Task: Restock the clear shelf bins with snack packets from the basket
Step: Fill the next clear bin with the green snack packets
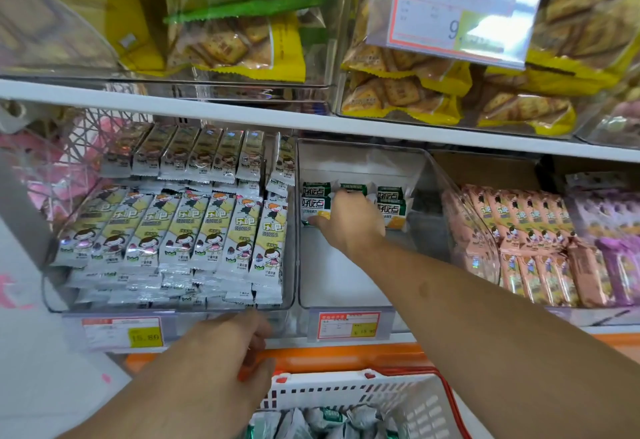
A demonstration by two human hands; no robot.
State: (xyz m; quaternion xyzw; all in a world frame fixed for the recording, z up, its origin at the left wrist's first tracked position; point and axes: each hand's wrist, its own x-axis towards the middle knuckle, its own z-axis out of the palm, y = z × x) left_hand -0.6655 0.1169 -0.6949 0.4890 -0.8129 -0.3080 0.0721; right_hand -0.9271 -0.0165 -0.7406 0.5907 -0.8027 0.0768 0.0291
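While the right hand reaches deep into the middle clear bin, five green-and-white snack packets are countable at its back wall.
Right fingers curl onto the lower-left packet of that stack; whether they clamp it cannot be told. Left hand rests below the bin's front lip, fingers curled together near an orange shelf edge. Below the bin, the white basket holds more packets. Left of the bin, seven front-row wafer packets stand.
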